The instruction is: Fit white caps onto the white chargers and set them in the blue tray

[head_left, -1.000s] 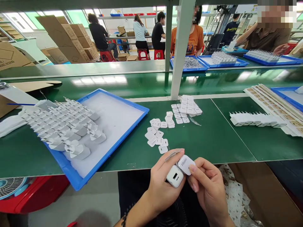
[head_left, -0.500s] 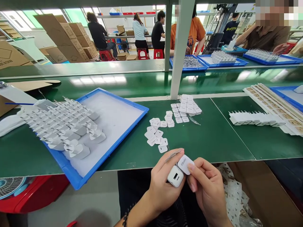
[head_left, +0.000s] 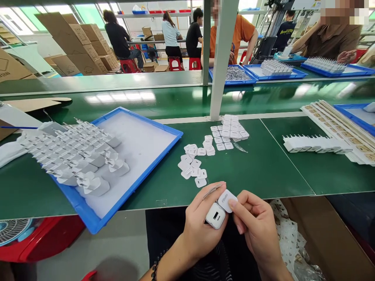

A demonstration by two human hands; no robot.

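My left hand (head_left: 195,226) is wrapped round a white charger (head_left: 216,216) whose end face with a dark port slot points up at the camera. A thin plate also lies along its index finger. Between the thumb and fingers of my right hand (head_left: 256,224) is a white square cover (head_left: 226,201) with grey lettering, right beside the charger's end. Loose white square plates (head_left: 195,172) lie on the green table just beyond my hands, and a stack of them (head_left: 234,128) is farther back.
A blue-rimmed tray (head_left: 140,177) with many white chargers (head_left: 79,148) stands on the left. A row of chargers (head_left: 316,144) and long card strips (head_left: 341,128) lie to the right. A white post (head_left: 219,66) rises at the table's back; people sit beyond.
The view has shifted slightly. Both hands keep nearly the same pose, with the charger and the lettered cover still side by side.
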